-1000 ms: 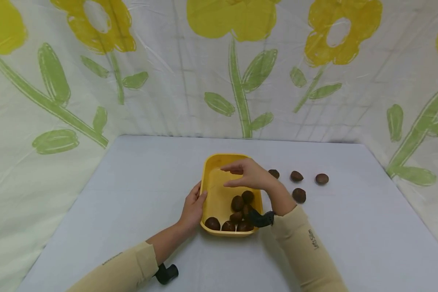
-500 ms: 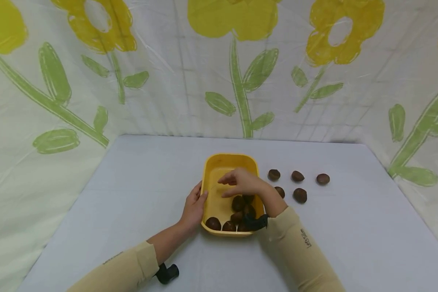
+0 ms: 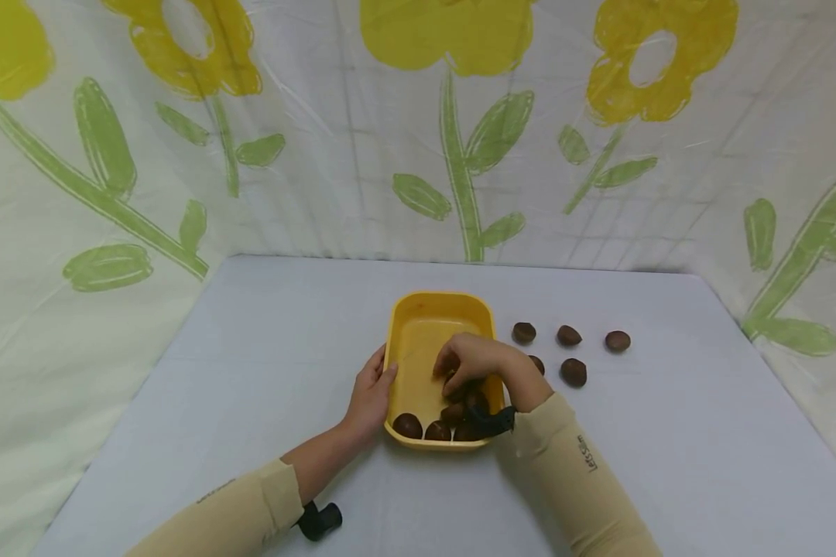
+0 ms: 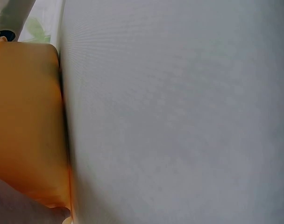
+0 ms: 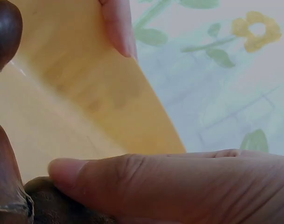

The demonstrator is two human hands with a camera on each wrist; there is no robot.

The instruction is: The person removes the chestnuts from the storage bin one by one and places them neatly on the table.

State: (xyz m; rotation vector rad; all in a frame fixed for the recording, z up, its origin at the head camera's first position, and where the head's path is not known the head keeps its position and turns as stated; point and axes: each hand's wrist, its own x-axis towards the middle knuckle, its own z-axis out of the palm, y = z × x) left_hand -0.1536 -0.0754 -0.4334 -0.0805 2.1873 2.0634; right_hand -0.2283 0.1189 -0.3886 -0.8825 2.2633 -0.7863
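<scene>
A yellow plastic tray lies on the table, with several brown chestnuts gathered mostly at its near end. My left hand grips the tray's left wall, thumb over the rim; the left wrist view shows the tray's outer side. Inside the tray, my right hand reaches down with curled fingers and pinches a chestnut. Its thumb presses on that nut in the right wrist view, while the other fingers there are hidden. Part of the pile is covered by the right hand and wrist strap.
To the right of the tray, several loose chestnuts lie on the white tabletop; one is partly behind the right wrist. A flower-printed cloth hangs behind the table. Black camera mounts sit at both wrists.
The right hand has come down and nearer within the tray, from over its middle to the pile, and its fingers have closed on a chestnut. The left hand stays on the wall.
</scene>
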